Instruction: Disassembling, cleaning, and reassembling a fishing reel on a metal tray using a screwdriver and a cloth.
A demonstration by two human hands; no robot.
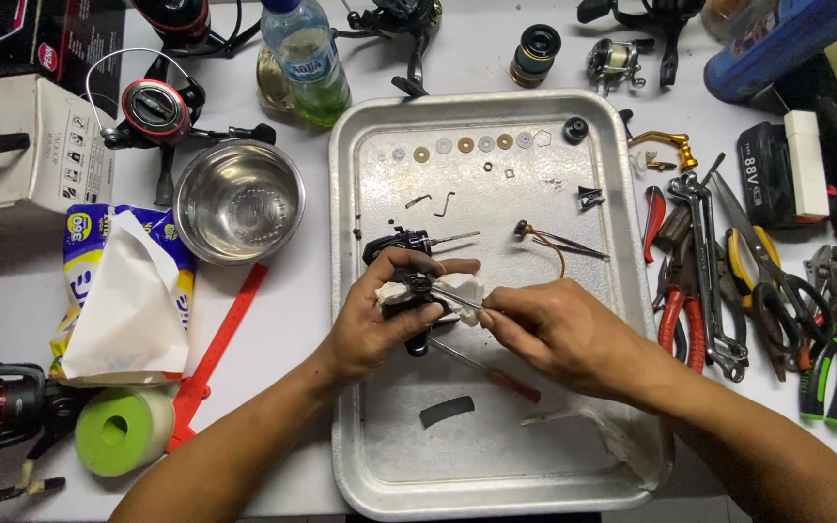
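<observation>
Left grip: the left hand [372, 324] is closed around a black reel body [401, 254] wrapped partly in a white tissue wad [457, 291], held low over the metal tray [360, 455].
Right grip: the right hand [556, 334] pinches a thin metal tool [449, 297] between fingertips, its tip touching the reel body at a small black ring.
Where the work sits: above the middle of the tray, near its left half.
Just beside: a red-handled screwdriver [491, 373] lies under the hands; a black curved strip [447, 411] lies nearer the tray's front edge.
Further out on the tray: a row of small washers [464, 144] along the far edge, bent pins and a spring piece with orange wire [546, 242].
On the surface: a steel bowl [239, 200] to the left, pliers and wrenches [719, 281] to the right.
Risk, slip: the fine tool could skid off the ring and scratch the body or jab the left fingers, since the hold is small.
Risk, loss: a freed part may spring away; the loose washers are easily knocked by a wrist.
</observation>
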